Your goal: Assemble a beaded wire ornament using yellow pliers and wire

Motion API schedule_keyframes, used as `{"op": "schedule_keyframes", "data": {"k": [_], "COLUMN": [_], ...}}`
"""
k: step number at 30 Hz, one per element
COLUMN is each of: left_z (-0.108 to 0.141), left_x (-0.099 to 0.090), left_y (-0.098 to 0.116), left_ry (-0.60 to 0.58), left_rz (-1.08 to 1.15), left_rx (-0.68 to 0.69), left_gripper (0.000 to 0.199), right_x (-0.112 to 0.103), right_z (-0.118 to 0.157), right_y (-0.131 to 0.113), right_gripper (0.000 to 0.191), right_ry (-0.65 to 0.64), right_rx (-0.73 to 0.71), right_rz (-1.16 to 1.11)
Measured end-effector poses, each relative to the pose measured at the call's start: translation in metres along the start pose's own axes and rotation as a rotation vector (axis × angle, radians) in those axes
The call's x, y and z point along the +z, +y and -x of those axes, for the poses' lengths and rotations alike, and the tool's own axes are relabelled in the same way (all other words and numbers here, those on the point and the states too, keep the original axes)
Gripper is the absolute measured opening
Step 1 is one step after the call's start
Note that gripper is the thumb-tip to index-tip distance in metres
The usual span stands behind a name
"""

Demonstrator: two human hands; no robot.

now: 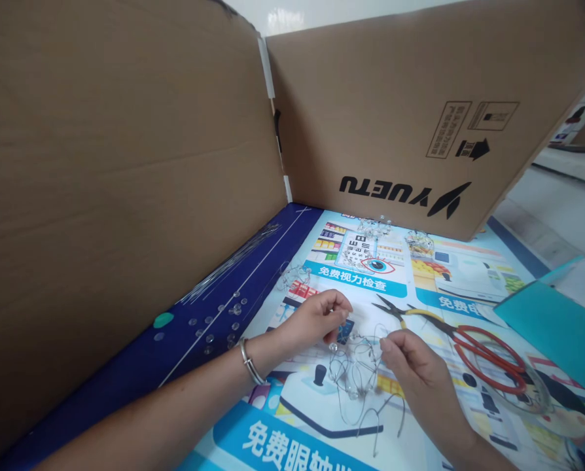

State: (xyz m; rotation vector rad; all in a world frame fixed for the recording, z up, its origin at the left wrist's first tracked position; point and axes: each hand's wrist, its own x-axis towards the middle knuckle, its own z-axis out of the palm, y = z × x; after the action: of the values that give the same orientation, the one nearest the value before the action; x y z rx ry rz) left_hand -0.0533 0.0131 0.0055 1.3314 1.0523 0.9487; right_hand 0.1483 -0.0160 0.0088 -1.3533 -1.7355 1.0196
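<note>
Beaded wire [355, 393] lies between the hands, inside the poster's [271, 322] left edge; right hand [420, 366] pinches it, left hand's [317, 318] grip unclear.

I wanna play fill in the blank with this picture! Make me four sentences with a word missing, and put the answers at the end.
1. Between the left hand and the right hand is a beaded piece made of bent, silvery ____.
2. The silver bracelet is on the ____ wrist.
3. Loose clear beads lie on a dark ____ strip.
4. The big upside-down word on the cardboard panel is ____.

Missing words: wire; left; blue; YUETU.
</note>
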Motion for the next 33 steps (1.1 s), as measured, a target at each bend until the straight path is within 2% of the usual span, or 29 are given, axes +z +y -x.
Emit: {"op": "schedule_keyframes", "data": {"k": [11, 22, 27, 33], "left_z": [0.001, 0.0, 0.001, 0.004], "left_x": [0.0, -0.002, -0.008, -0.015], "left_y": [0.0, 0.004, 0.014, 0.015], "left_ry": [-0.009, -0.051, -0.152, -0.316], "left_rz": [-0.004, 0.039, -0.005, -0.046], "left_rx": [-0.002, -0.084, -0.205, -0.212], "left_gripper": [0.014, 0.018, 0.022, 0.025], "right_x": [0.0, -0.001, -0.002, -0.004], "right_z": [0.0, 0.001, 0.002, 0.001], "right_y": [-0.005, 0.0, 0.001, 0.003], "right_gripper": [0.028, 0.026, 0.026, 0.027], "right_ry": [-0.004, -0.021, -0.025, -0.028], "right_rx": [0.022, 0.01, 0.014, 0.024], "right_rz": [0.005, -0.051, -0.103, -0.11]}}
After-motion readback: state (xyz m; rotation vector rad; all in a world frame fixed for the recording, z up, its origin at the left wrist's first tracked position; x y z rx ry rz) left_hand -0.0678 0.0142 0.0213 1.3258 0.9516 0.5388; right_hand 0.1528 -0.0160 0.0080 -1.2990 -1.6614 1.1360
